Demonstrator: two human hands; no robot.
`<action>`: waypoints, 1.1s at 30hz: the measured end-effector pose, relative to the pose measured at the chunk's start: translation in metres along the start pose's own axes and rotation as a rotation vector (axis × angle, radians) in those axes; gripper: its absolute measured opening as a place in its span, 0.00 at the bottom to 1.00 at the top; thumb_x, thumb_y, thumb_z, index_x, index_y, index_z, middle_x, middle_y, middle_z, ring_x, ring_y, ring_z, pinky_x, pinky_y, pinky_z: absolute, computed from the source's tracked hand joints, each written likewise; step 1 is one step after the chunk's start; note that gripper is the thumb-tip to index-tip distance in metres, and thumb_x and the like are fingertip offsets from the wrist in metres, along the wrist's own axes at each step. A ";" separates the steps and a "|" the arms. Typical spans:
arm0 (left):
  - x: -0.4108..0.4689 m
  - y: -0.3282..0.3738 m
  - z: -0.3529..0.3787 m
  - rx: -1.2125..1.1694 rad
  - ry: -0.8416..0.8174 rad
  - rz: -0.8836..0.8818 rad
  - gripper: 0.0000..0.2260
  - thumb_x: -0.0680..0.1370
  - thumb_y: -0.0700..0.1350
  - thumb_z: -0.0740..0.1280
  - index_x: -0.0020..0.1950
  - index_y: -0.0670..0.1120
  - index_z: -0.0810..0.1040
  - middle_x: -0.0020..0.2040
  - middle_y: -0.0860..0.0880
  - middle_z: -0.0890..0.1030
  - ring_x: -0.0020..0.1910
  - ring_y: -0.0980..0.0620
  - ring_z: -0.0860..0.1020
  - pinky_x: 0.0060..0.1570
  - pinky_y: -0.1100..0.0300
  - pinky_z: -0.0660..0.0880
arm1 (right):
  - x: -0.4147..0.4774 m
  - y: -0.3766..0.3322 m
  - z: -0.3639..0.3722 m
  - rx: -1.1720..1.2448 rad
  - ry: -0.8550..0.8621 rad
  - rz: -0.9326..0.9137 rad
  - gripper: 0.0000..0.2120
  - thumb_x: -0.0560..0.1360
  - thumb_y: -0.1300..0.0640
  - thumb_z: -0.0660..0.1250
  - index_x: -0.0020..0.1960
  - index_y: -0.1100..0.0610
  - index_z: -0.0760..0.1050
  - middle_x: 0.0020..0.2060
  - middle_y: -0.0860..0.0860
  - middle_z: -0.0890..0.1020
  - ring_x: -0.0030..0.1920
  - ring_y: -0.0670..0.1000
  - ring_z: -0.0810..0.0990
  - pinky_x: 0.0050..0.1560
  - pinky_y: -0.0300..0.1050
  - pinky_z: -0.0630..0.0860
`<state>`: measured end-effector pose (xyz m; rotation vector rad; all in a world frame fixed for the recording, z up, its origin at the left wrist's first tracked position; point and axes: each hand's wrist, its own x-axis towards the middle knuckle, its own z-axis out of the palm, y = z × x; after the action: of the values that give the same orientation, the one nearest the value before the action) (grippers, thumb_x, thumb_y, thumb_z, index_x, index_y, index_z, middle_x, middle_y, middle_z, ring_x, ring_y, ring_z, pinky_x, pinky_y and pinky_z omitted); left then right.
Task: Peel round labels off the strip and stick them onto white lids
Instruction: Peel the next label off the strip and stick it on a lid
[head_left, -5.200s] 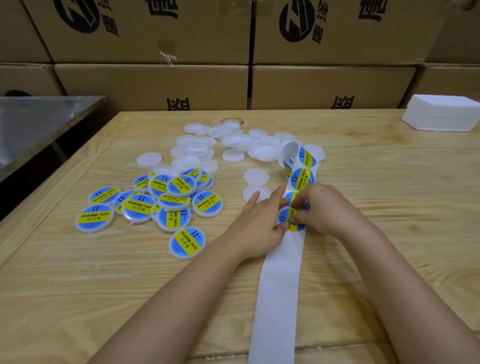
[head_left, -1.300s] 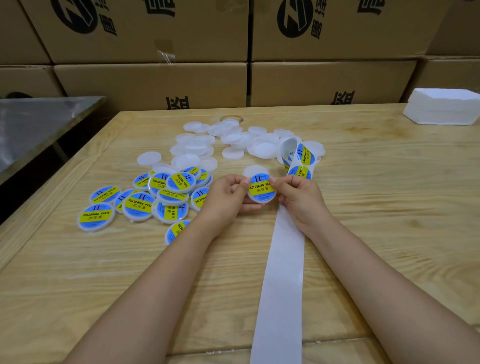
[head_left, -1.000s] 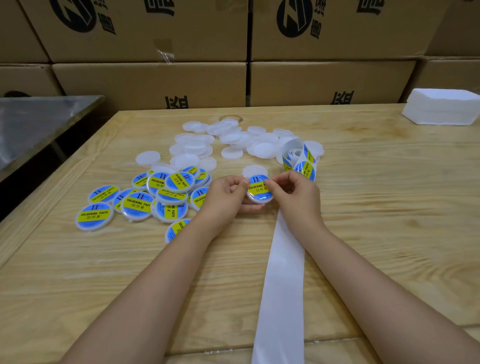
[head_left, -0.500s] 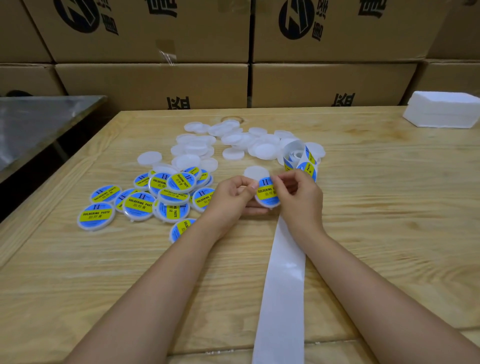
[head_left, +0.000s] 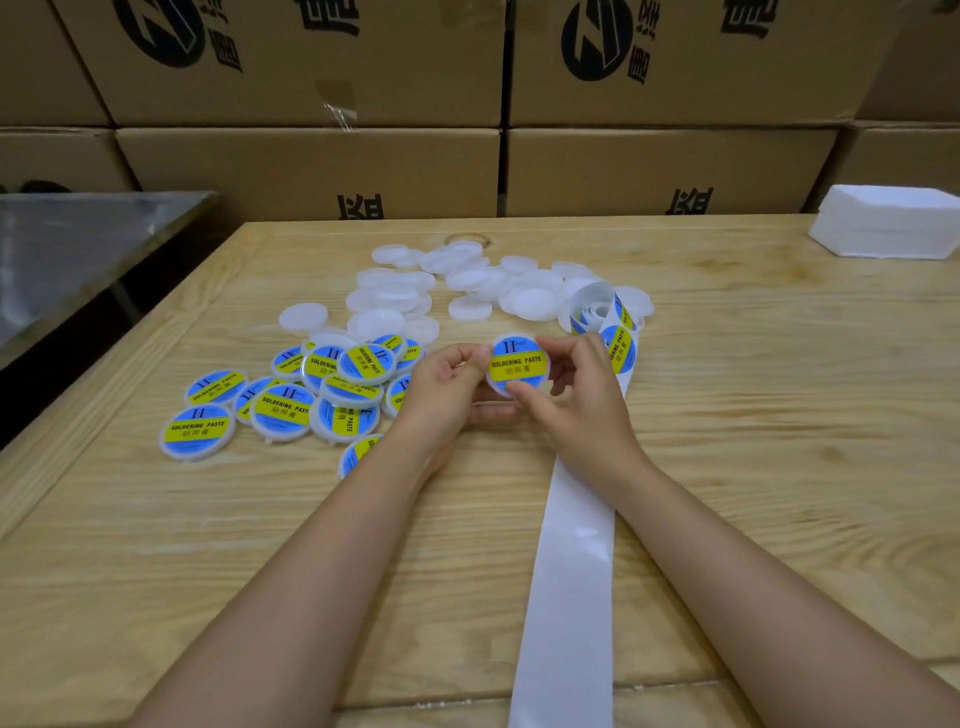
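Observation:
Just above the table's middle, both hands hold one white lid (head_left: 518, 365) with a blue and yellow round label on its face. My left hand (head_left: 448, 391) grips its left edge, and my right hand (head_left: 576, 395) pinches it between thumb and fingers from the right. The label strip (head_left: 618, 347) curls into a loose roll behind my right hand, with blue and yellow labels on it. Its bare white backing (head_left: 571, 571) runs toward me under my right wrist. Several plain white lids (head_left: 470, 283) lie in a heap farther back. Several labelled lids (head_left: 332, 384) are piled at the left.
The work lies on a wooden table (head_left: 753, 415). A white stack (head_left: 888, 223) of flat sheets sits at its back right corner. Brown cardboard boxes (head_left: 311, 166) form a wall behind the table. A metal surface (head_left: 67, 244) stands at the left, beyond a gap.
The strip's label now sits on a lid held in both hands. Over the last second the lid has been turned and raised slightly, its face now toward me.

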<state>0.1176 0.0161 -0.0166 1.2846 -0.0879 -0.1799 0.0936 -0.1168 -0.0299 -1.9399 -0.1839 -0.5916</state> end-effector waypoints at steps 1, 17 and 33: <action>0.000 0.001 -0.002 0.011 0.019 0.010 0.08 0.80 0.44 0.61 0.48 0.41 0.77 0.36 0.46 0.84 0.34 0.50 0.83 0.30 0.61 0.78 | -0.001 0.000 0.000 -0.006 -0.005 -0.020 0.16 0.68 0.62 0.74 0.53 0.60 0.74 0.48 0.50 0.73 0.42 0.39 0.73 0.43 0.31 0.69; -0.002 0.000 0.001 0.048 0.025 0.081 0.09 0.78 0.34 0.63 0.57 0.40 0.77 0.38 0.49 0.84 0.37 0.54 0.83 0.34 0.62 0.80 | 0.004 0.003 -0.006 0.114 0.131 0.162 0.14 0.75 0.58 0.67 0.60 0.52 0.73 0.41 0.47 0.81 0.40 0.45 0.80 0.45 0.38 0.76; 0.015 0.024 -0.055 0.994 0.856 0.250 0.18 0.76 0.35 0.54 0.61 0.48 0.74 0.60 0.44 0.74 0.58 0.45 0.72 0.61 0.51 0.57 | 0.014 0.022 -0.021 -0.102 0.314 0.356 0.19 0.70 0.72 0.54 0.54 0.60 0.77 0.50 0.55 0.80 0.49 0.51 0.76 0.53 0.39 0.69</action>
<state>0.1431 0.0717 -0.0091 2.2140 0.4493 0.7238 0.1075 -0.1474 -0.0342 -1.8878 0.3893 -0.6642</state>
